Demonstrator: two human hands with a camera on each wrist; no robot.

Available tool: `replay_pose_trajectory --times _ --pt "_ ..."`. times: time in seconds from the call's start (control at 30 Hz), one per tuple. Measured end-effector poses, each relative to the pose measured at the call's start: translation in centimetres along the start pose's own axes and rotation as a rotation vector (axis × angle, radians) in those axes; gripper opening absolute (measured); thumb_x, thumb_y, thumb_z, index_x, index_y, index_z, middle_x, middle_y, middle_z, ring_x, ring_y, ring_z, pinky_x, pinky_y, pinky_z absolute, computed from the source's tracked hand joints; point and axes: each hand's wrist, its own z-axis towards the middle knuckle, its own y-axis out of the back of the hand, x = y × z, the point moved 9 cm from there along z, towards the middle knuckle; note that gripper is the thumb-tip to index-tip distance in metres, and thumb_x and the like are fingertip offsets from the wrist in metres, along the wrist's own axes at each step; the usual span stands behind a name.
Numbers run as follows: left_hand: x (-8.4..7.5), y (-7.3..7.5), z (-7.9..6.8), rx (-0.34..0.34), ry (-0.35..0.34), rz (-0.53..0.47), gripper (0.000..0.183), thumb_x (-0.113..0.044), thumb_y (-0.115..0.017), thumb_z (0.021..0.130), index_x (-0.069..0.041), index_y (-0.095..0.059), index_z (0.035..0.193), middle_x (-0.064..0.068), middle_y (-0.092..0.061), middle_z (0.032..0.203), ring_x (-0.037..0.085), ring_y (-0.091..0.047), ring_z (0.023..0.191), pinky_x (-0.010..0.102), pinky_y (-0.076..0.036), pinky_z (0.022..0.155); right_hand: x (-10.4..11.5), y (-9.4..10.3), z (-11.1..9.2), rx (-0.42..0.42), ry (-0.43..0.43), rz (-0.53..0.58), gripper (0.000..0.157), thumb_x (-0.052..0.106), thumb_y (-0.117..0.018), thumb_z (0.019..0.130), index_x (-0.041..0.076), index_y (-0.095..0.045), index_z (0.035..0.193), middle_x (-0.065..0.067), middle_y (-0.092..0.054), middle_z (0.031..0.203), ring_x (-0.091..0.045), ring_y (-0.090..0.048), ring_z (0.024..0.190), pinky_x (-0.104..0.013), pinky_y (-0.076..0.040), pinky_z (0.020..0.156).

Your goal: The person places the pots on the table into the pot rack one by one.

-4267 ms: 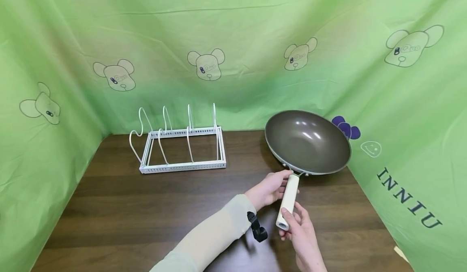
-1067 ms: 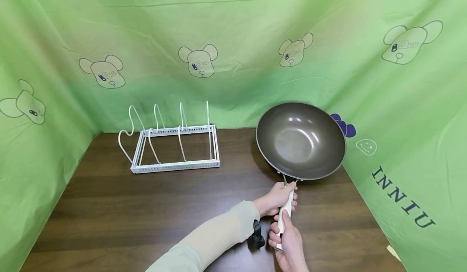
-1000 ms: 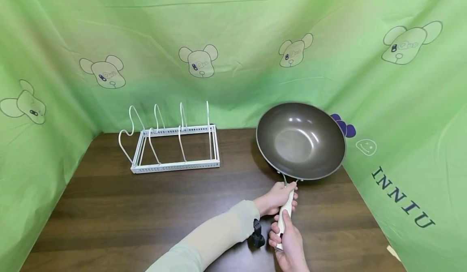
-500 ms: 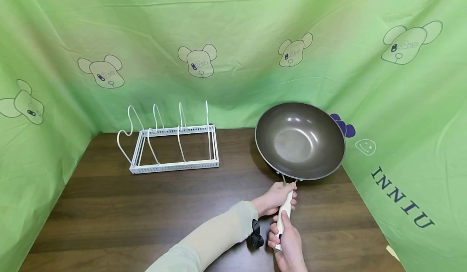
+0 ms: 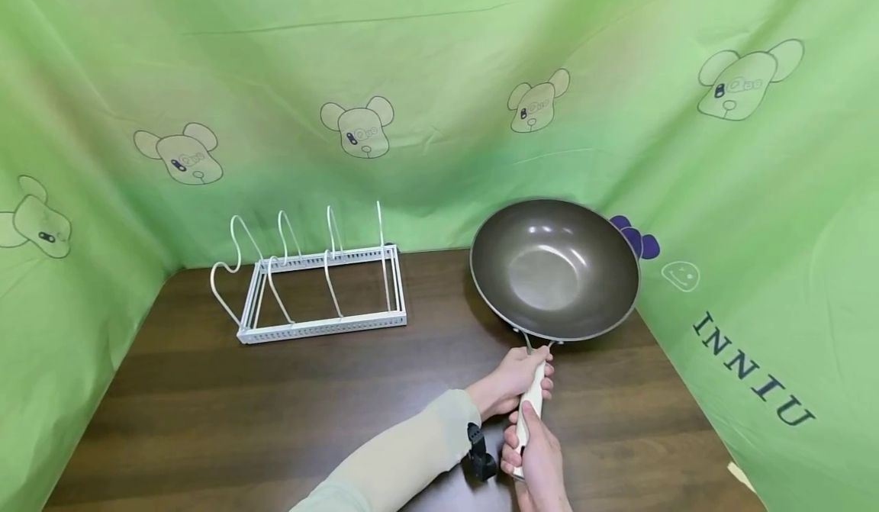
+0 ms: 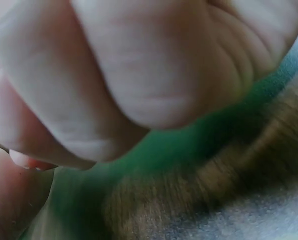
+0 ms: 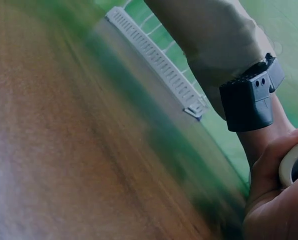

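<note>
A dark-coated wok (image 5: 556, 268) with a cream handle (image 5: 532, 404) is at the right of the table, its bowl facing up and toward me. My left hand (image 5: 516, 378) grips the handle close to the bowl, thumb along the top. Farther down, my right hand (image 5: 537, 451) wraps the handle's near end, its thumb lying on the upper side. In the left wrist view, curled fingers (image 6: 139, 65) fill the upper part and the handle is hidden. The right wrist view shows the round handle end (image 7: 293, 165) between the two hands.
A white wire pan rack (image 5: 323, 327) with several upright loops stands at the back left of the wooden table (image 5: 275, 413). Green patterned cloth (image 5: 439, 176) hangs behind and along both sides. A black wrist camera (image 5: 481, 455) sits on my left wrist.
Since the oldest frame, both hands have closed round the handle, which has turned over, and the wok has tilted toward me. In the last second the grip stays; only the head view shifts slightly.
</note>
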Motion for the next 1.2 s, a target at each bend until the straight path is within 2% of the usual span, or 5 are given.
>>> replay_pose_trajectory --times 0.2,0.53,0.77,0.97,1.2 --pt "-0.1 0.1 -0.5 0.016 0.001 -0.013 0.019 -0.022 -0.047 0.101 -0.005 -0.05 0.094 0.0 -0.047 0.067 0.01 -0.041 0.05 0.02 -0.04 0.043 -0.1 -0.4 -0.4 -0.008 -0.013 0.011 0.043 0.051 -0.042 0.099 0.008 -0.043 0.097 0.007 -0.041 0.06 -0.002 -0.032 0.042 -0.017 -0.031 0.038" --pt "-1.7 -0.1 -1.3 0.043 -0.029 0.022 0.033 -0.023 -0.048 0.101 0.009 -0.047 0.108 -0.001 -0.047 0.065 0.009 -0.043 0.049 0.021 -0.042 0.042 0.3 -1.2 -0.7 -0.004 0.032 -0.023 0.046 0.051 -0.041 0.099 0.006 -0.043 0.099 0.007 -0.041 0.06 -0.003 -0.033 0.042 -0.018 -0.031 0.038" --pt "-2.5 -0.1 -1.7 0.047 -0.039 0.027 0.025 -0.024 -0.05 0.1 0.001 -0.048 0.099 0.0 -0.045 0.065 0.01 -0.041 0.048 0.021 -0.041 0.042 0.3 -1.8 -0.6 0.01 0.048 -0.002 0.044 0.051 -0.041 0.099 0.007 -0.043 0.099 0.006 -0.041 0.06 -0.003 -0.034 0.041 -0.019 -0.029 0.038" --pt "-2.8 -0.1 -1.9 0.053 -0.05 0.046 0.04 -0.022 -0.047 0.101 0.014 -0.041 0.114 0.0 -0.044 0.064 0.01 -0.041 0.048 0.021 -0.041 0.042 0.2 -1.8 -0.5 0.011 0.075 -0.002 0.045 0.052 -0.042 0.098 0.006 -0.043 0.099 0.006 -0.041 0.06 -0.003 -0.034 0.041 -0.019 -0.029 0.037" --pt "-3.3 -0.3 -1.9 0.072 -0.066 0.07 0.035 -0.023 -0.047 0.101 0.01 -0.043 0.111 0.0 -0.044 0.064 0.01 -0.041 0.048 0.022 -0.041 0.042 0.3 -1.8 -0.1 0.0 0.12 -0.027 0.045 0.051 -0.043 0.098 0.006 -0.043 0.098 0.005 -0.042 0.059 -0.004 -0.035 0.041 -0.019 -0.031 0.037"
